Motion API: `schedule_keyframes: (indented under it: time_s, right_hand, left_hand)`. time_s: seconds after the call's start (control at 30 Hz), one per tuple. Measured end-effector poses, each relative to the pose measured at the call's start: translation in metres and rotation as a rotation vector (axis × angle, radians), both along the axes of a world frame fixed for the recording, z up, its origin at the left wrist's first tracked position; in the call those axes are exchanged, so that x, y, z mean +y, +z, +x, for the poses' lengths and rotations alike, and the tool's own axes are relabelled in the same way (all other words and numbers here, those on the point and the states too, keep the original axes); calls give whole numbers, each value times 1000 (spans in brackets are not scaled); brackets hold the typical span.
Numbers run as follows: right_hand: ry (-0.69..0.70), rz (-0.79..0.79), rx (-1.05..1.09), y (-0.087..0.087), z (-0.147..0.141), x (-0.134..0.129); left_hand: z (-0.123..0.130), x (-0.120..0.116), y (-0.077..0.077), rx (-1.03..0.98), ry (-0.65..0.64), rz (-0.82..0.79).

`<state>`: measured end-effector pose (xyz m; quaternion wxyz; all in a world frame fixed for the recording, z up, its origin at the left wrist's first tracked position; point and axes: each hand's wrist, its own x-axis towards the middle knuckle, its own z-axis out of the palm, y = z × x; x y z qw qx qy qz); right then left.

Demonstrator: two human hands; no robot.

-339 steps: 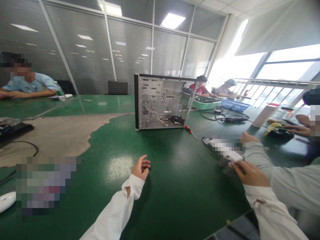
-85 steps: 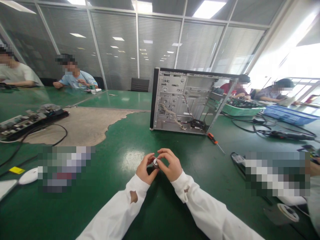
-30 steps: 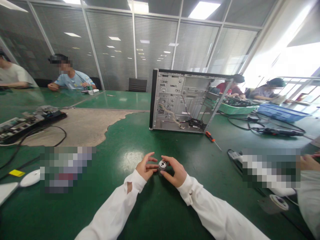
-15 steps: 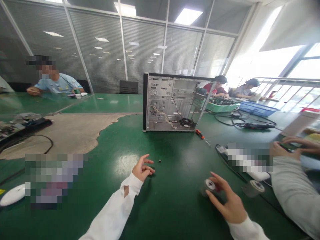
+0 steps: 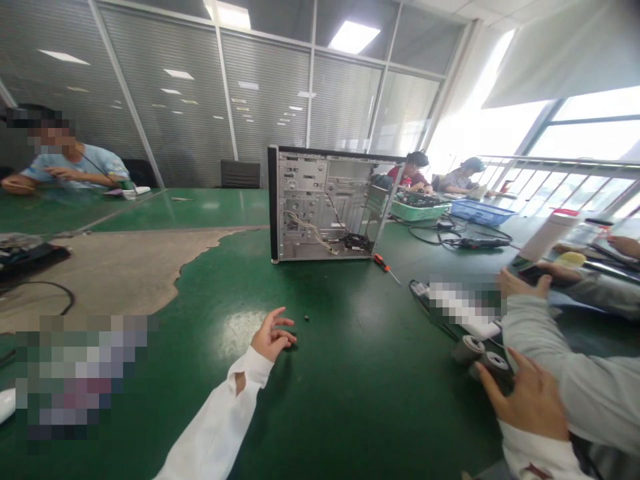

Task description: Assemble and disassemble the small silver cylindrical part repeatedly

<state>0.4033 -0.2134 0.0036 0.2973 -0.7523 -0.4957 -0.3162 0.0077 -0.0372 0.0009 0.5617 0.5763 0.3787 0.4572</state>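
- Position: far grey cylinder with pale ringed top (image 5: pixel 469 349) and near grey cylinder (image 5: pixel 496 365) stand side by side on green desk (image 5: pixel 360 407).
- Right hand (image 5: pixel 535 399): fingers spread around near cylinder; contact cannot be told.
- Left hand (image 5: pixel 273 335): relaxed, empty, beside small dark round part (image 5: pixel 307 318).
- Risk: co-worker's pale-grey sleeve (image 5: pixel 533 327), if shifted, could topple cylinders; left-hand sweep could scatter the small part.

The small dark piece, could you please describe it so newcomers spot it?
Find the open computer case on the green table. Nearer, the small dark piece lies just right of the left hand, not touching it. It is tiny, unlike the grey cylinders by the right hand.
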Motion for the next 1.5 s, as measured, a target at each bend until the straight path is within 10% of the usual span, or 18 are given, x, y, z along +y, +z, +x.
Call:
schedule_keyframes:
  time_s: [0.1,0.3,0.63,0.87,1.2,1.5]
  right_hand:
    - [73,81,-98,10,-33,13]
    - [809,-420,-153,21,-150,76]
    - [969,-351,-105,0,-228,180]
    - [901,-288,-132,16,-163,130]
    - [99,-181,-151,18,31,25]
    - [79,-225,-130,0,55,13]
  left_hand:
    - [0,1,-2,-5,5,8]
    - [0,2,-5,-3,16,17]
    - [0,-2,-7,13,30,38]
    - [-1,-2,-6,2,28,20]
    - [0,0,-8,13,28,39]
    - [-1,0,-7,19,29,25]
